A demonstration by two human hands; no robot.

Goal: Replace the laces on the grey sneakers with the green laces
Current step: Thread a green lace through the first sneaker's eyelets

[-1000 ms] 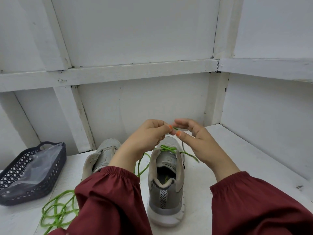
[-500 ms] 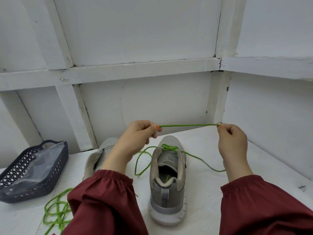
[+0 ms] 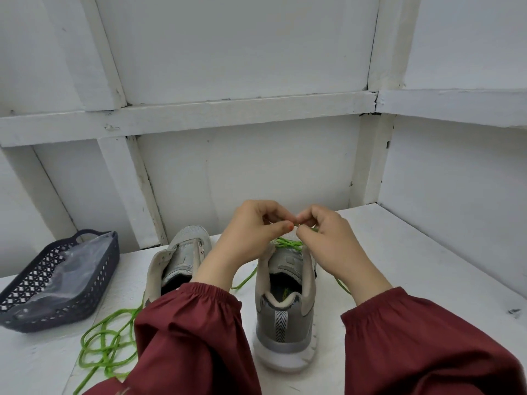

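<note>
Two grey sneakers stand heel-first toward me on the white table. The right sneaker [image 3: 285, 303] has a green lace [image 3: 288, 243] threaded near its toe. The left sneaker [image 3: 182, 258] shows no lace. My left hand [image 3: 251, 232] and my right hand [image 3: 328, 240] meet fingertip to fingertip just above the right sneaker's toe, both pinching the green lace. Its loose ends trail down either side of the shoe. A second green lace [image 3: 105, 346] lies coiled on the table at the lower left.
A dark plastic basket [image 3: 94, 286] with a clear bag inside sits at the far left. White panelled walls close off the back and the right side. The table [image 3: 399, 252] reaches to the right wall.
Half a second ago my hands were apart with the lace stretched taut between them. They have come back together above the right sneaker's toe.
</note>
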